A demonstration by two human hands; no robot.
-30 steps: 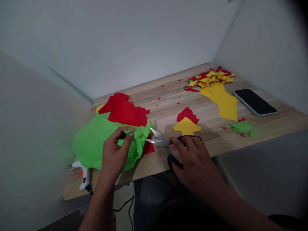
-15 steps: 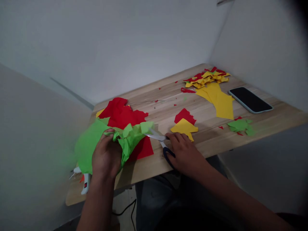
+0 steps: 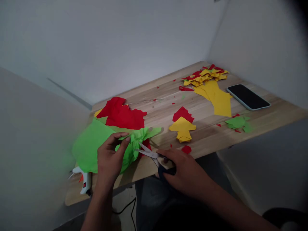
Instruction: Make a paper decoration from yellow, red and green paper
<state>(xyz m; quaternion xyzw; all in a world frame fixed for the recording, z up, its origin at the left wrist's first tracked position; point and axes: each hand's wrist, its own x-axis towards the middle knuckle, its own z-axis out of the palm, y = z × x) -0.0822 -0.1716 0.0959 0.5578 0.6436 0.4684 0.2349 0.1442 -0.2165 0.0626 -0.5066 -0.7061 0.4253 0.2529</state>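
On the wooden bench point(image 3: 209, 141), cut bits point(image 3: 205, 77) are lying piled far right, the left hand point(image 3: 109, 161) is pinching crumpled green paper point(image 3: 136, 138) in its fingers at the left, the right hand point(image 3: 184, 167) is holding open scissors point(image 3: 151, 154) by it, and bigger red paper point(image 3: 126, 118) is lying not yet cut small.

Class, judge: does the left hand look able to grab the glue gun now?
Probably not unless the left hand lets go of the green paper; the glue gun lies nearby, largely uncovered.
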